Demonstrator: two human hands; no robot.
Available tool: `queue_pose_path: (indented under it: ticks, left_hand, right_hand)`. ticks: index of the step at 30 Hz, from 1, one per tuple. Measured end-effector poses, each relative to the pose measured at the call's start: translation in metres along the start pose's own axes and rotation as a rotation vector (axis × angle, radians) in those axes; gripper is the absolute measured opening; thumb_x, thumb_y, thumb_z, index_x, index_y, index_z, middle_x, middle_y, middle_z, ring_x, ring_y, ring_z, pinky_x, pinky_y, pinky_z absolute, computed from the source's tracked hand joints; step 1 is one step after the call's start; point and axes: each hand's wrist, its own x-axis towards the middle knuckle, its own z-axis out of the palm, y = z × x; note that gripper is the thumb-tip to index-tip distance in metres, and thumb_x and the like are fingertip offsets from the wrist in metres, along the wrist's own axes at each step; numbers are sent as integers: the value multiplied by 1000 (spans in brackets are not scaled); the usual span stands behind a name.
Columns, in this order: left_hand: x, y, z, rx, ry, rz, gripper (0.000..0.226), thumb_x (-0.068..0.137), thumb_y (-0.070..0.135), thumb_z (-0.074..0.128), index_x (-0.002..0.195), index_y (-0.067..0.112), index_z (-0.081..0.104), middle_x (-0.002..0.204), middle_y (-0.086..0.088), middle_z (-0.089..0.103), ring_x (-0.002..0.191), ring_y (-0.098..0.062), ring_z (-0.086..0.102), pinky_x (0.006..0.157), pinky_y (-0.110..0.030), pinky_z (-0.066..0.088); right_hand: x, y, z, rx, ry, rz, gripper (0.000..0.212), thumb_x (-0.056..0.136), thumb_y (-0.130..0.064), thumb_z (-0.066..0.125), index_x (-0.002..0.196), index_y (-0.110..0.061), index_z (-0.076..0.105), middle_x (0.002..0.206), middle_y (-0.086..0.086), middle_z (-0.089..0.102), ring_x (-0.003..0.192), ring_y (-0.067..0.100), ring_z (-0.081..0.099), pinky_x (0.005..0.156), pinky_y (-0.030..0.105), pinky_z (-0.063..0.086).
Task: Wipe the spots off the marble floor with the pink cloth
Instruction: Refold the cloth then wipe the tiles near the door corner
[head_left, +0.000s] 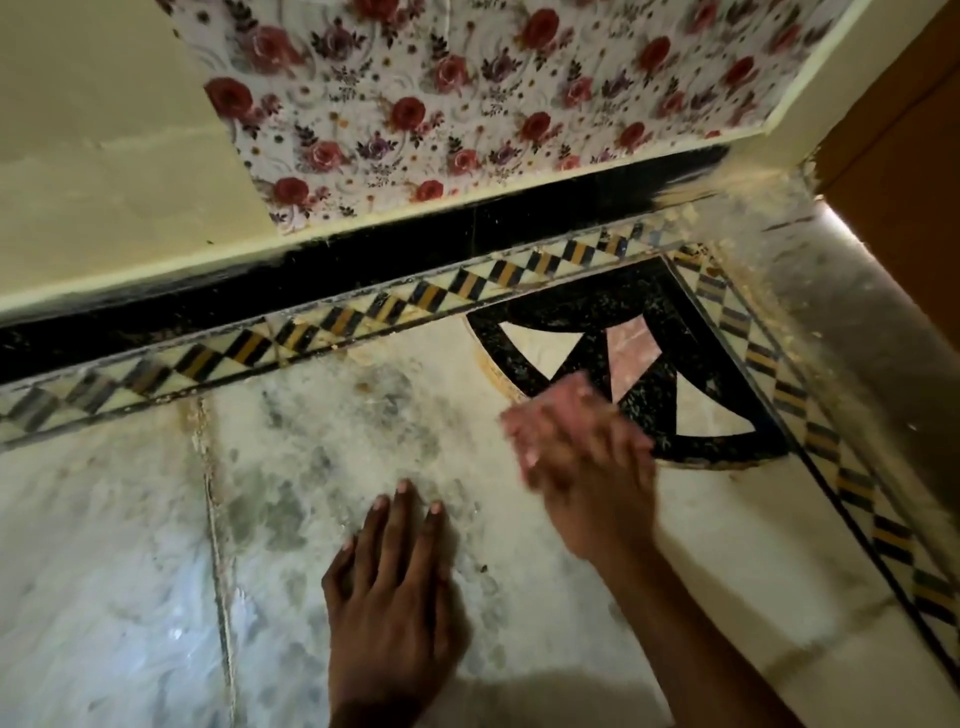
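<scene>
Two hands down: left hand (389, 587) flat on floor (130, 519), fingers (402, 514) spread; right hand (592, 467) blurred, fingers clamped on cloth (545, 415) beside black inlay (639, 312).

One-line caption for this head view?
Right hand rubs pink cloth over marble floor; left hand rests flat.

Right hand (587, 467) blurred, clutching pink cloth (550, 410); left hand (389, 582) flat on marble floor (130, 545)
</scene>
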Motion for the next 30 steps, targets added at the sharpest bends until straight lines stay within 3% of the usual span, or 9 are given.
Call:
queue_pose_path:
  ticks: [2,4,8,12,15,19,22,26,30]
  left_hand:
    - [-1,0,0,3,-7,-1,66,95,44,41,158,29,51,175,-3,32,161,-23,31,117,-53,35]
    - [-2,-1,1,10,-4,1,66,95,44,42,159,29,50,175,-3,33,161,-23,32,118,-52,34]
    - [0,-1,-1,24,-29,-1,66,95,44,42,158,29,50,175,-2,32,161,-24,32,117,-52,34]
    - [-2,0,-2,39,-62,-8,63,98,43,40,159,30,49,177,-2,28,162,-25,30,115,-52,35]
    - [-1,-1,-2,42,-69,-7,64,99,44,41,161,30,46,177,-1,26,163,-24,28,116,-52,33]
    - [-1,1,-2,56,-66,-12,65,98,45,41,161,30,46,177,-2,28,163,-25,28,117,-52,32]
    - [-1,-1,-4,59,-60,3,66,97,45,39,160,27,48,176,-4,30,161,-26,32,115,-53,33]
    - [0,0,-4,62,-60,2,65,98,43,39,160,27,49,176,-4,29,162,-26,31,115,-53,33]
    - [0,-1,-3,56,-47,-1,64,98,43,40,160,28,47,176,-3,29,162,-25,31,117,-53,31]
  right_hand:
    - [43,-8,-8,130,20,292,62,105,-68,20,165,-61,5,182,-2,-14,168,36,-6,131,64,2]
    - [96,-46,-13,240,43,365,63,108,-68,23,167,-57,3,180,1,-24,166,39,-20,130,69,-5]
    - [95,-105,-1,95,-66,-103,61,111,-64,26,167,-58,2,179,-3,-29,164,35,-28,126,61,-19]
    - [-13,-47,12,-25,-21,-296,61,105,-73,12,165,-61,10,183,-9,-9,169,28,-6,134,58,4]
    - [-20,18,2,-26,-42,24,67,101,-73,14,166,-59,4,183,3,-4,168,39,3,132,63,10]
    - [71,-10,-19,192,74,419,67,104,-73,18,168,-56,5,182,4,-17,167,40,-13,131,69,-2]
    - [98,-61,-16,187,14,242,62,109,-69,23,165,-60,0,181,3,-22,165,40,-20,130,70,-5]
    - [-7,-57,4,36,13,-122,60,109,-67,25,165,-61,5,183,-4,-11,169,31,-9,134,61,4]
    - [-88,16,7,29,43,214,62,104,-69,26,165,-61,13,184,-1,2,167,36,10,131,64,16]
